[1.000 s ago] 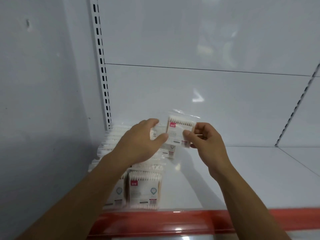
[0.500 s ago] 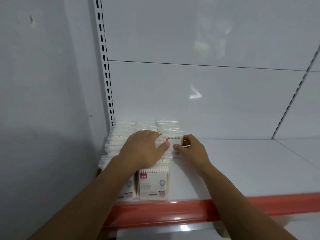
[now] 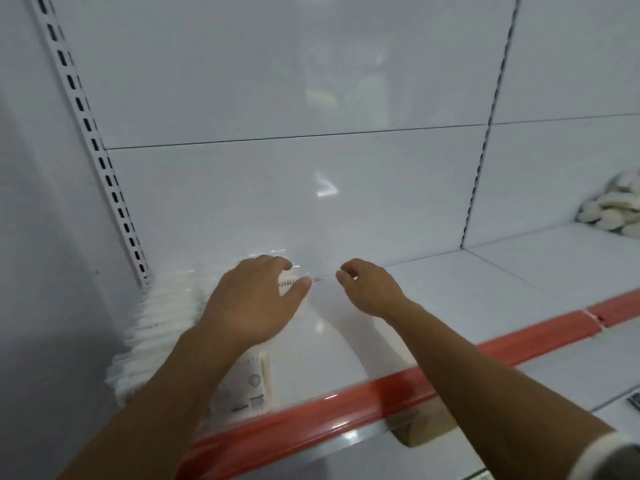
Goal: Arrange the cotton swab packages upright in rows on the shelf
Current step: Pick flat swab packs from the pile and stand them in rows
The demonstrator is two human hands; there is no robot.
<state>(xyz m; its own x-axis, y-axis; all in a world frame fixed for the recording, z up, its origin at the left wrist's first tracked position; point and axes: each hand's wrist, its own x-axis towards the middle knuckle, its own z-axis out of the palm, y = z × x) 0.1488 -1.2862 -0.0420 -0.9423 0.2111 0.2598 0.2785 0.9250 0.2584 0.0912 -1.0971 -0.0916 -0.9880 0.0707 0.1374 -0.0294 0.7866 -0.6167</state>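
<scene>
Left grip: the left hand lies palm-down on top of the cotton swab packages, fingers loosely bent over the far ones and thumb spread; no clear pinch shows.
Right grip: the right hand is released, fingers loosely curled round nothing, hanging over bare shelf just right of the packages.
Where the packages are: in the far-left corner of the shelf, beside the slotted upright, standing on edge in rows that run from the back panel to the red front strip.
Done: several rows seem filled, and the nearest package stands upright at the strip.
Left: the rightmost row looks like the one being built; the shelf to its right holds no packages. No spare packages are in view, so I cannot tell how many remain.
Writing: the nearest package has a pale label with a small emblem and a barcode-like patch low down; it is too blurred to read, and no brand can be made out.
Elsewhere: a pile of pale rounded items sits far right, well apart.
</scene>
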